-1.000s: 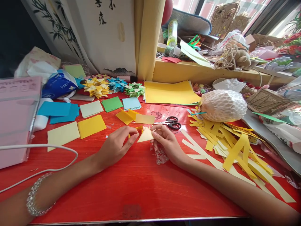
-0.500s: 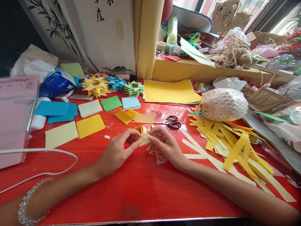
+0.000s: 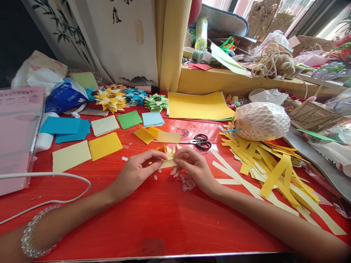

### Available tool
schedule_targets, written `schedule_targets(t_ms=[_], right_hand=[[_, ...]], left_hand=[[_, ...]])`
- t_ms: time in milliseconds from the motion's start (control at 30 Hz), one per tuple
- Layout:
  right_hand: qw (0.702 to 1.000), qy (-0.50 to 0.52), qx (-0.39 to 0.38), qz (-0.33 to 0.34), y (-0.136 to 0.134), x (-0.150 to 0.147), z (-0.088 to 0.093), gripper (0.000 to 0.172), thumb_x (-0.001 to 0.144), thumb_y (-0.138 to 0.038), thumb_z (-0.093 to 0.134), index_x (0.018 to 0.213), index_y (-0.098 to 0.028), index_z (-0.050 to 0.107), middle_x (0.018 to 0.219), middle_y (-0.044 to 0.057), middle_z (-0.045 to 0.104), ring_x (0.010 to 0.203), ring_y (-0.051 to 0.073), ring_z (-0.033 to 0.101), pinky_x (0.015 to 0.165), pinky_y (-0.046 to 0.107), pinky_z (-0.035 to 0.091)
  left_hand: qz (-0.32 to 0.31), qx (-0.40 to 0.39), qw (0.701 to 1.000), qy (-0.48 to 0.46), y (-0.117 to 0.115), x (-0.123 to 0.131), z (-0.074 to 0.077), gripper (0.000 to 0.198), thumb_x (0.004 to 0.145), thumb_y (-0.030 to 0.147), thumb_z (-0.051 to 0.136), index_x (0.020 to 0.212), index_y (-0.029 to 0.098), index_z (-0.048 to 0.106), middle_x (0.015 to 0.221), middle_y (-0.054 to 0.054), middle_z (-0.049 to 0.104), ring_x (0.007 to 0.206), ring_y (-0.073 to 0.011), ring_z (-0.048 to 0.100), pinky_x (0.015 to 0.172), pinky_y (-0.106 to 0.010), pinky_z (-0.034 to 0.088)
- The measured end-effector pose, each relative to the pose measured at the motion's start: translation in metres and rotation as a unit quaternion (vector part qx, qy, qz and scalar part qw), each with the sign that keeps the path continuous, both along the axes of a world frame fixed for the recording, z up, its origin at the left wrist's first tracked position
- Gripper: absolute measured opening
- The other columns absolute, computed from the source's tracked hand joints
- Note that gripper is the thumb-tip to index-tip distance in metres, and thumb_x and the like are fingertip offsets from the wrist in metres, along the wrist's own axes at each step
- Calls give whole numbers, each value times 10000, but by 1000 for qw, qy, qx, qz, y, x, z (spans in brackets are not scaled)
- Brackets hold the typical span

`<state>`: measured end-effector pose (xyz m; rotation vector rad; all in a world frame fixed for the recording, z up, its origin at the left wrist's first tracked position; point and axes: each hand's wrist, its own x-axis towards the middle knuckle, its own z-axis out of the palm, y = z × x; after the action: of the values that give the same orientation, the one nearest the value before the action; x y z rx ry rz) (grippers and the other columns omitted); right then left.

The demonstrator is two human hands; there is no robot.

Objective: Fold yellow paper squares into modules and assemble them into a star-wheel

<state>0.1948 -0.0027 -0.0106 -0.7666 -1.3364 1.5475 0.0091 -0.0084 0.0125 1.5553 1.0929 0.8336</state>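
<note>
Cream paper (image 3: 168, 165): from the head view, we find it folded, between both hands over the middle of the red table (image 3: 164, 223); we cannot tell whether its underside touches the wood.
Left hand (image 3: 144, 162): thumb and forefinger pinch the paper's left end, the other fingers curled below.
Right hand (image 3: 192, 162): thumb and fingers pinch the right end; we judge that gripping both ends keeps the small fold taut and steady.
Paper's long axis: its front edge runs left to right, roughly square to our line of sight.
Paper's tips: narrow points stand up behind that edge, aimed away from us.
Darker yellow piece (image 3: 161, 148): just behind the left fingers; whether it joins the cream one we cannot tell.
Scissors (image 3: 194, 141): lying beyond the right hand, blades towards the left, probably parked within reach but out of the folding space.
Card stacks: pale yellow (image 3: 71, 156), deep yellow (image 3: 105, 147) and green (image 3: 129, 119) lie left of centre, sorted by colour, we suppose, for easy picking.
Yellow strips (image 3: 271, 179): heaped at the right, perhaps offcuts pushed aside.
Folded stars: yellow (image 3: 116, 104) and blue (image 3: 136, 97) at the back, likely set clear of our elbows.
</note>
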Motion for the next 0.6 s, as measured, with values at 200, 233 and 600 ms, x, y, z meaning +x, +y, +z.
schedule_targets(t_ms=[200,233,600], right_hand=[[999,18,-23,16,2,2,0,48,811,-192,554,834,-175,592,692,-14,598,617,103,627,594,233,531],[999,18,-29,16,2,2,0,56,809,-196,556,839,-176,598,695,-12,603,619,104,629,598,235,532],[998,-3,-55,6,3,4,-1,113,798,-228,569,850,-164,646,710,8,656,658,115,643,672,250,527]], left_hand=[[-6,11,1000,-11,1,-2,0,153,820,253,527,914,216,641,803,25,596,550,-71,542,571,-196,455],[-9,15,1000,-12,1,-3,0,157,821,252,525,917,216,644,817,22,596,550,-70,542,570,-198,456],[-23,30,999,-3,1,-2,2,148,817,218,518,899,190,639,918,-3,583,581,-69,550,591,-201,469]])
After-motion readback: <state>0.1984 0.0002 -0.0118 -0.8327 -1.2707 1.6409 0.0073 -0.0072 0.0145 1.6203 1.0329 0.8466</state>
